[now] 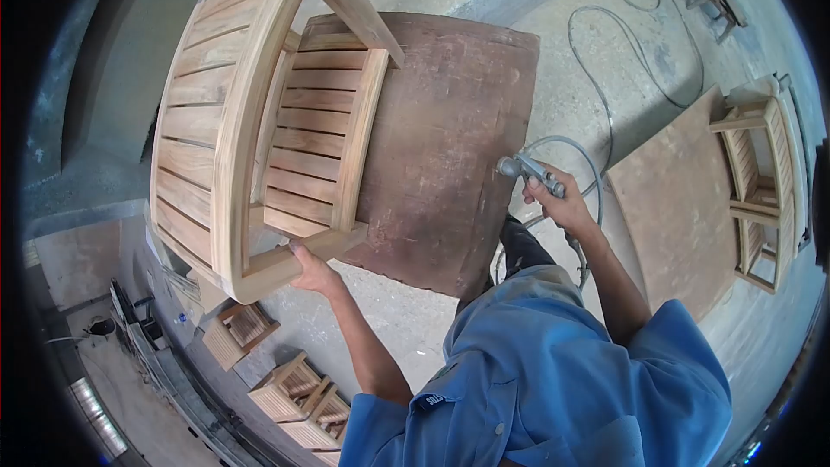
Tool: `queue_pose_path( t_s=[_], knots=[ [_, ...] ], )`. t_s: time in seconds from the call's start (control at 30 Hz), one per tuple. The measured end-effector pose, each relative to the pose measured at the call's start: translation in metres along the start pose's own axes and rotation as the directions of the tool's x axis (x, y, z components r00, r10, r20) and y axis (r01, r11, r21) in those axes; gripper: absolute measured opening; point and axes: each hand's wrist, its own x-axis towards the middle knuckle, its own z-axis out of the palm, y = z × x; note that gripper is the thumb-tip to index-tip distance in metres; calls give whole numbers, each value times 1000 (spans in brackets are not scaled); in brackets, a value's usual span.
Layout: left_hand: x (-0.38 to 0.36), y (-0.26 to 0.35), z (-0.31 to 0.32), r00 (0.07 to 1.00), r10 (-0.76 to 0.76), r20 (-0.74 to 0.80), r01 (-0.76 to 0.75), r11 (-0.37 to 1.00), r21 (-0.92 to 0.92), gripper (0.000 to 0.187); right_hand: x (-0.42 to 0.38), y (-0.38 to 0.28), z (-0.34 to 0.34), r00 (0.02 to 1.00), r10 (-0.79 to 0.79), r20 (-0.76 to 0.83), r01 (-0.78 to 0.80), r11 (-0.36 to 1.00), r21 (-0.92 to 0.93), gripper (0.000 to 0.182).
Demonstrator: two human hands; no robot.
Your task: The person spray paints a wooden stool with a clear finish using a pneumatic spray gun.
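A slatted wooden chair rests tilted on a brown work board, its slatted back toward the left and its slatted seat facing up. My left hand is closed on the chair's lower wooden arm, thumb on top. On the other side, my right hand grips a metal spray gun near the board's right edge, with the nozzle pointing left toward the chair. A hose runs from near the gun. The gun and the chair are apart.
Another board lies at the right, with slatted wooden chairs at its far side. More slatted wooden pieces stand at the lower left. A hose loops over the floor. A small stool stands at the upper right.
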Motion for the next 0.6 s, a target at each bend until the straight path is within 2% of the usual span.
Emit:
queue_pose_path(
  t_s=[0.07, 0.13, 0.17, 0.2, 0.27, 0.3, 0.37, 0.43, 0.5, 0.53, 0.6],
  knots=[
    [13, 11, 3, 998, 57, -10, -57, 998, -32, 31, 14, -4, -3, 985, -168, 39, 169, 986, -11, 48],
    [21, 32, 5, 999, -26, 20, 28, 997, -74, 30, 24, -18, -10, 976, -211, 57, 214, 976, -42, 50],
    [24, 49, 3, 1000, -25, -6, 24, 997, -74, 30, 29, -29, -12, 965, -251, 71, 255, 964, -67, 51],
    [29, 70, 3, 996, -94, 6, 94, 990, -104, 31, 37, -43, -13, 960, -264, 96, 271, 961, -64, 51],
    [44, 86, -4, 979, -189, 79, 199, 970, -141, 35, 52, -77, -13, 906, -407, 118, 422, 895, -147, 50],
    [55, 88, -6, 983, -176, 59, 183, 972, -146, 35, 57, -99, -10, 897, -422, 132, 438, 889, -135, 50],
    [65, 90, -8, 963, -267, 28, 269, 955, -126, 39, 70, -139, -5, 724, -677, 130, 688, 701, -188, 45],
    [75, 95, -5, 963, -266, 47, 270, 952, -143, 39, 89, -170, 0, 513, -842, 167, 841, 455, -292, 43],
    [90, 95, -3, 962, -265, 65, 273, 947, -169, 40, 86, -211, 16, 672, -721, 169, 738, 632, -235, 42],
    [100, 90, -3, 959, -271, 83, 282, 946, -159, 39, 94, -221, 28, 654, -735, 180, 755, 614, -231, 42],
    [110, 91, 3, 955, -284, 85, 294, 947, -133, 37, 118, -238, 48, 523, -831, 188, 838, 463, -288, 42]
  ],
)
